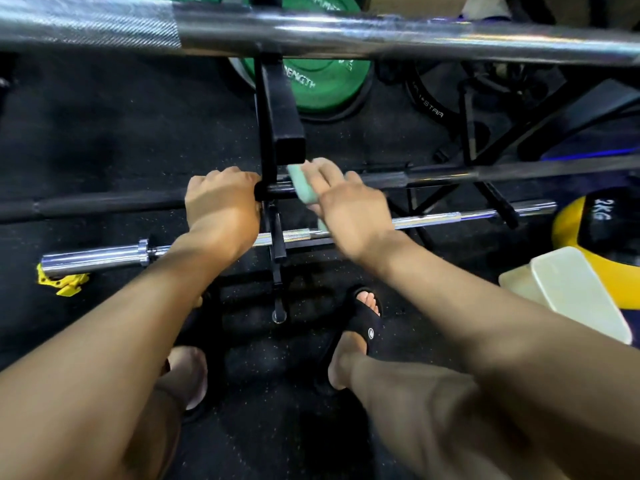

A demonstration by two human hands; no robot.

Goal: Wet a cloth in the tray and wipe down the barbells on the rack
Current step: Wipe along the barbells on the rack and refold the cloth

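Glossy chromed metal barbell (433,218) at 3 o'clock; matt black bar (104,204); soft pale-green cloth (301,183); speckled rubber floor (121,133).

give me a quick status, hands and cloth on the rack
Left hand grips the black barbell. Right hand presses the green cloth on that bar. Rack upright stands between both hands.
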